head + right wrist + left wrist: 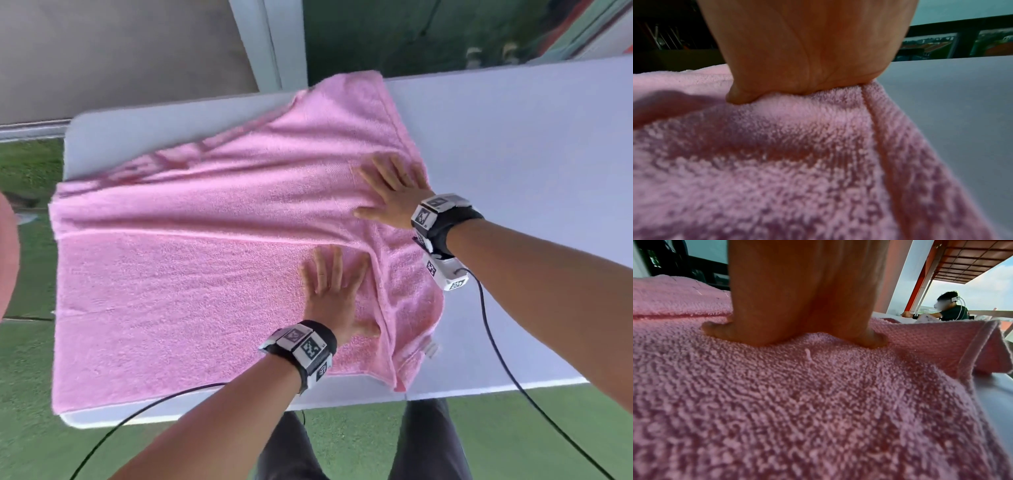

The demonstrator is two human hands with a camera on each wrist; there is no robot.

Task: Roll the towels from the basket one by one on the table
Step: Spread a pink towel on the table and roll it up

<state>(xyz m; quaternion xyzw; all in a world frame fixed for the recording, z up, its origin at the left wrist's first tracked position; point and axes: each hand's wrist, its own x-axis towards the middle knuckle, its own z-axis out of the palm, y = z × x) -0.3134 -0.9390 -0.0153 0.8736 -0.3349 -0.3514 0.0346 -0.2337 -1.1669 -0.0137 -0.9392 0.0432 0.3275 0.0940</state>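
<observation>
A pink towel lies spread on the bench, long axis running leftward from both hands. Left hand and right hand press flat, fingers splayed, near its right end.

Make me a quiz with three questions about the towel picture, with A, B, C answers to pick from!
1. Where is the right hand?
A. On the towel's right part, near its edge
B. Under the table
C. In a basket

2. What colour is the towel?
A. Blue
B. Pink
C. Green

3. How does the left hand lie?
A. Curled in a fist
B. Pinching a corner
C. Flat, fingers spread on the towel

Answers:
1 A: the head view shows it pressing the cloth near the bare white table.
2 B: the cloth is pink in every view.
3 C: its straight fingers rest on the cloth.
</observation>
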